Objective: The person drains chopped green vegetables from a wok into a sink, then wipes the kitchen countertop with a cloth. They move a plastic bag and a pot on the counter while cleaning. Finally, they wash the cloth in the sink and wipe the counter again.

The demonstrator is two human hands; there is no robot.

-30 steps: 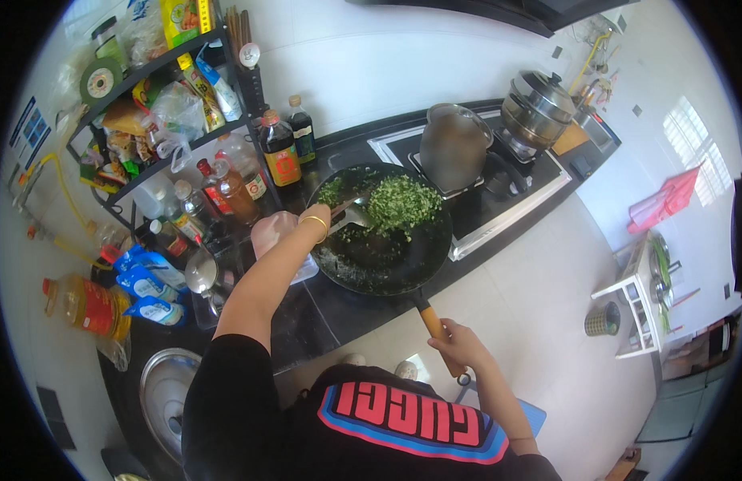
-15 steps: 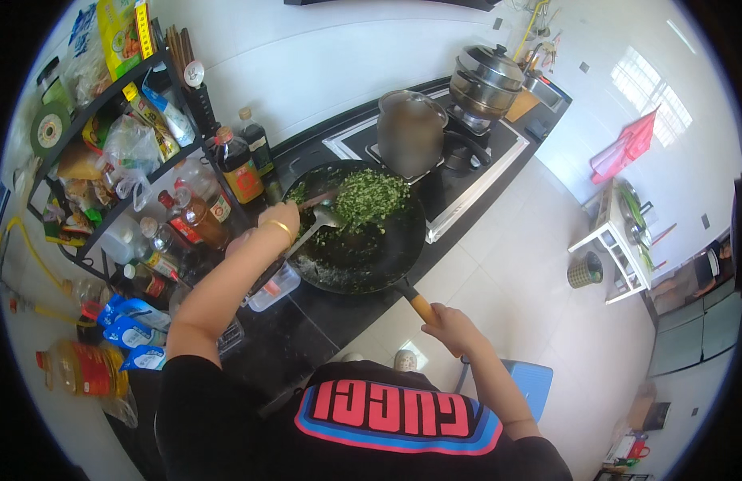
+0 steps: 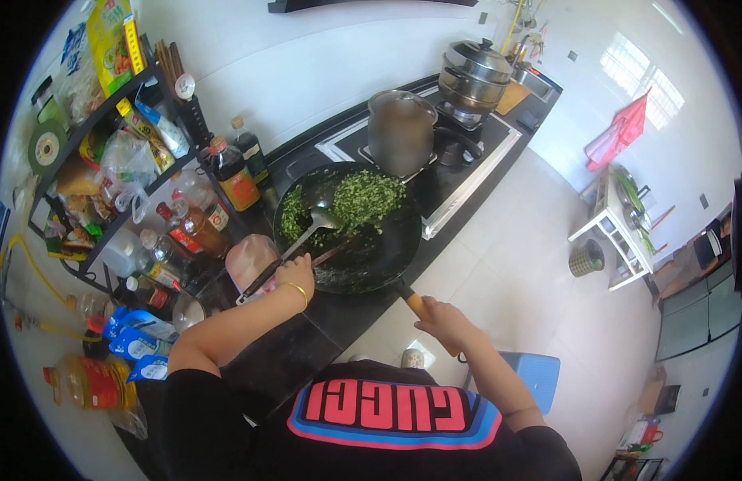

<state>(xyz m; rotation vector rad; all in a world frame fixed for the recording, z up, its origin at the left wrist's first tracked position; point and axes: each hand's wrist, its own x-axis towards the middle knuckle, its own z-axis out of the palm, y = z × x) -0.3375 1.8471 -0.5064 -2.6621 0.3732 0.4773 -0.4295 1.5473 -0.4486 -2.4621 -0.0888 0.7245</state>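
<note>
Nearest, your right hand [image 3: 443,325] is wrapping its fingers around the yellow wok handle [image 3: 417,306], with a blue stool [image 3: 535,377] sitting on the floor to its right. Farther left, your left hand [image 3: 294,276] is curling in a grip on the spatula [image 3: 324,217], its metal head resting in the wok; a brown stick [image 3: 339,247] is jutting from beside that hand, but you are hiding how it is held. The wok [image 3: 371,272] is sitting just beyond your hands, and chopped green food [image 3: 363,200] is lying in 2 patches, the larger on the right, the smaller on the left. A pink-filled package [image 3: 252,260] is lying left of the wok. Beyond, 2 dark bottles are standing far left, a pot [image 3: 399,140] is sitting on the stove, and a lidded steamer [image 3: 474,76] is standing farthest right.
</note>
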